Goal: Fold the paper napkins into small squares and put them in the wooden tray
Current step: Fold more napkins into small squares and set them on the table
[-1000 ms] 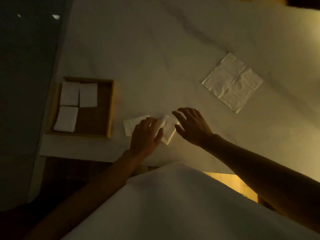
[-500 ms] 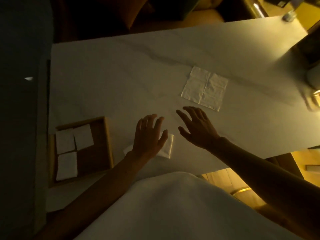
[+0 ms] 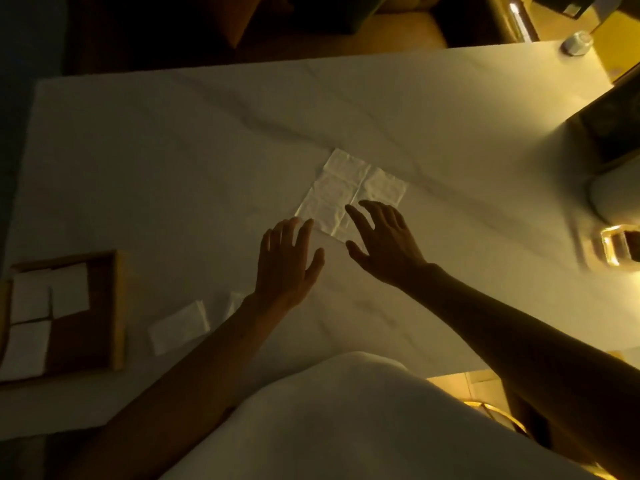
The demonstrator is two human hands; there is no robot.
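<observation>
**Hands leave the folded pieces and reach for the next napkin**

At the far left the wooden tray [image 3: 118, 306] sits on the table [image 3: 173, 161] with three folded squares [image 3: 69, 294] in it and one corner bare. Just right of it a folded napkin [image 3: 178, 325] lies loose on the table, and a second piece [image 3: 235, 301] peeks out from behind the left forearm. A second ago the left hand was pressing down on these; now it has let go of them.

The left hand [image 3: 285, 261] hangs spread and holding nothing, its fingertips at the near left corner of the open napkin [image 3: 346, 188]. The right hand [image 3: 384, 244] is also wide and holding nothing, fingers over the napkin's near edge. Whether either hand touches the paper yet I cannot tell.

At the far right stand a small jar [image 3: 576, 43] and a blurred gold-coloured thing [image 3: 616, 242].

So the last fold looks finished but the pieces have not gone into the tray. The likely step now is folding this creased sheet, with the loose ones still to be put away after
</observation>
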